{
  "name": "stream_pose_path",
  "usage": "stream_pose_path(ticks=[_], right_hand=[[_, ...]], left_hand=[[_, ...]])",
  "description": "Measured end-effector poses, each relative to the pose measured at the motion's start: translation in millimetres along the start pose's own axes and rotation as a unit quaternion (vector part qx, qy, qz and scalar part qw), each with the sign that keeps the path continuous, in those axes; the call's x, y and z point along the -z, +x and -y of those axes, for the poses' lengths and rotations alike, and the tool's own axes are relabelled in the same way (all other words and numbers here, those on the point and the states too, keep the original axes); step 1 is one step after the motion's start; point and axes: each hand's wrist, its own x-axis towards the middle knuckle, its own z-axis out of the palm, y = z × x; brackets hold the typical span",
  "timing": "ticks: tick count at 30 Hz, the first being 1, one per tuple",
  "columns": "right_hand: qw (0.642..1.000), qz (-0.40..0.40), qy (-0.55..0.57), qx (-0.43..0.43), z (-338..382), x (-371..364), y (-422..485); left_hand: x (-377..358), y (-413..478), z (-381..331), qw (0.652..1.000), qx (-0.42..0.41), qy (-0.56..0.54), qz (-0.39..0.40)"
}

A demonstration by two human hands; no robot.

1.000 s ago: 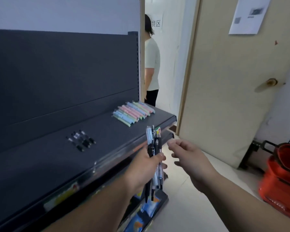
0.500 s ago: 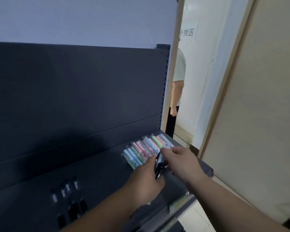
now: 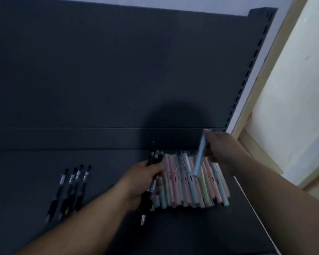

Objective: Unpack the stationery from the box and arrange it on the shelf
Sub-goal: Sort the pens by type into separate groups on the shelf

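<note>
Since half a sec ago, pulled pale-blue plastic pen [image 3: 200,159] out of bundle of black click pens [image 3: 155,157] gripped in L hand [image 3: 144,183], now pinched in R hand [image 3: 221,150] just above row of pastel pens [image 3: 184,183] on dark grey metal shelf [image 3: 109,162], so prob. joins that row next.

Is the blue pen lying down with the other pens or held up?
Held up: the right hand grips the blue pen near its top, tilted over the pastel pens lying on the shelf.
</note>
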Motion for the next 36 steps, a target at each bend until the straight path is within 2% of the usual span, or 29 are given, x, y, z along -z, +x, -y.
stream_pose_path(ticks=[3, 7, 9, 14, 21, 25, 28, 30, 33, 36], right_hand=[[0.991, 0.016, -0.125, 0.042, -9, 4, 20], [0.953, 0.104, -0.276, 0.067, -25, -10, 23], [0.937, 0.110, -0.318, 0.092, -31, -13, 20], [0.937, 0.107, -0.314, 0.113, -37, -10, 18], [0.928, 0.095, -0.328, 0.151, -35, -9, 16], [0.924, 0.122, -0.337, 0.132, -34, -16, 16], [0.926, 0.106, -0.342, 0.123, -35, -16, 16], [0.928, 0.081, -0.336, 0.141, -33, -18, 15], [0.930, 0.039, -0.295, 0.217, -19, -31, 2], [0.935, 0.096, -0.230, 0.251, 1, -58, -27]], left_hand=[[2, -2, 8, 0.997, 0.015, -0.054, -0.053], [1, -5, 13, 0.994, 0.017, -0.093, -0.050], [-4, -7, 12, 0.992, 0.015, -0.114, -0.057], [-12, -12, 13, 0.987, 0.007, -0.150, -0.051], [-9, -25, 13, 0.991, -0.004, -0.130, -0.023], [0, -32, 10, 0.992, -0.011, -0.126, -0.018], [8, -37, 11, 0.994, -0.012, -0.108, -0.030], [13, -40, 12, 0.994, -0.016, -0.103, -0.038], [19, -47, 12, 0.993, -0.028, -0.109, -0.044], [27, -56, 11, 0.993, -0.035, -0.104, -0.034]])
